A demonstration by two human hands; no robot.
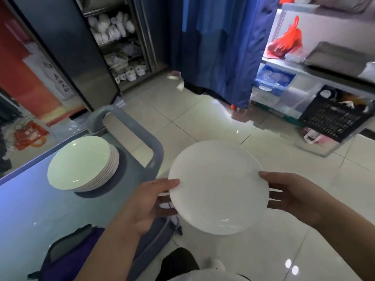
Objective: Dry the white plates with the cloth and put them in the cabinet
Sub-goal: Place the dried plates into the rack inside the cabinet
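Floor: pale glossy tiles (203, 118) are stretching from the cart to the cabinet and the blue curtain, giving open walking room in the middle; glare is washing out a patch near the curtain's hem.
Cabinet: the tall cabinet (121, 43) is standing open at the far left, its dark door (67, 47) swung outward; white crockery on its wire shelves is blurring together and is hard to tell apart.
Curtain: a blue curtain (219, 47) is hanging behind the open floor, hiding whatever is behind it.
Shelving: the rack (316, 74) on the right is running out of the frame, carrying a red bag (286, 43) and a metal tray (338, 57); a black crate (334, 118) is sitting on the floor below.
Cart: the grey cart (156, 151) is sitting at the lower left, its glossy top cut off by the left edge and its handle rim bordering the open floor.
Stack: a stack of white plates (81, 163) is resting on the cart top near the handle, well apart from the cabinet.
Held plate: one white plate (219, 185) is being held over the floor, just beside the cart's edge.
Cloth: a dark purple cloth (77, 258) is lying on the cart's near corner, partly hidden by the left forearm.
Left hand: the left hand (150, 201) is pinching the plate's left rim, thumb on top, fingers underneath and mostly hidden.
Right hand: the right hand (292, 193) is pinching the right rim likewise, its fingers disappearing under the plate.
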